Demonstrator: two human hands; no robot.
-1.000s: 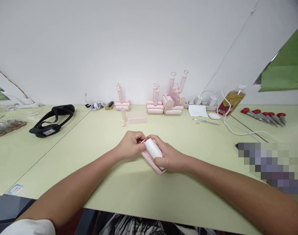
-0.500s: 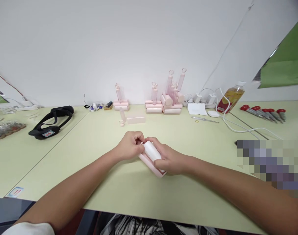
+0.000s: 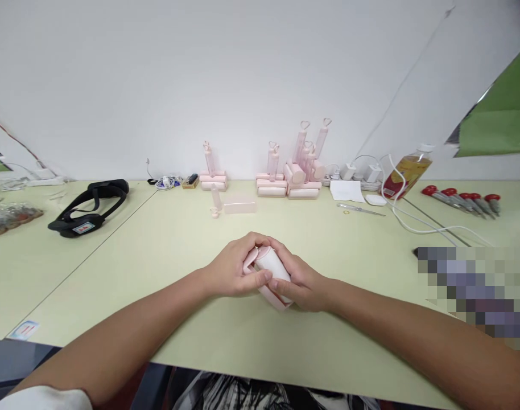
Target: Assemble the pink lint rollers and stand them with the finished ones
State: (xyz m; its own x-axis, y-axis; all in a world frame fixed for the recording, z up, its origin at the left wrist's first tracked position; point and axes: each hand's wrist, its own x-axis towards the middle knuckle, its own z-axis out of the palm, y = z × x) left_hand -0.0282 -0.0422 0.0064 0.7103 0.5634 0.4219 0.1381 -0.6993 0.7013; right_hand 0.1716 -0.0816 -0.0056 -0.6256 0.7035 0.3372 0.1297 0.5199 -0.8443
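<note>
Btm edge: a white sleeve [image 3: 42,398] and a black-and-white patterned cloth [image 3: 243,396] are cut off by the frame. Both forearms reach fwd over the pale green table [image 3: 200,336]. Left hand [image 3: 231,274] and right hand [image 3: 303,280] meet mid-table, both clamped on a white cylindrical lint roll [image 3: 272,265] set in a pink plastic shell. It sits on or just over the tabletop, can't tell which. Left thumb lies across the lint roll and the fingers curl over its far-left end; right fingers cup it from below and the side. Most of the shell is hidden by fingers: only a pink edge under the right hand and a pink bit at the left end show. To the right, a pixelated patch [image 3: 473,285] blots out whatever lies there.

Further back: a loose pink plastic handle [image 3: 216,200] just beside a translucent pink rectangular cover [image 3: 239,205]; a black strapped headset [image 3: 89,208] far left. At the wall: a stack of pink lint rollers w/ heart-topped handles [image 3: 296,176], a tilted clear bottle of amber liquid [image 3: 407,171] and red-handled screwdrivers [image 3: 460,200]. Bits by the plugs are too small to make out.

Vs 0.5 s ago: the left hand only pinched the roll's end, w/ a thin white pin showing. Now it wraps round, the pin is out of view and less white shows. Both hands sit slightly nearer.
</note>
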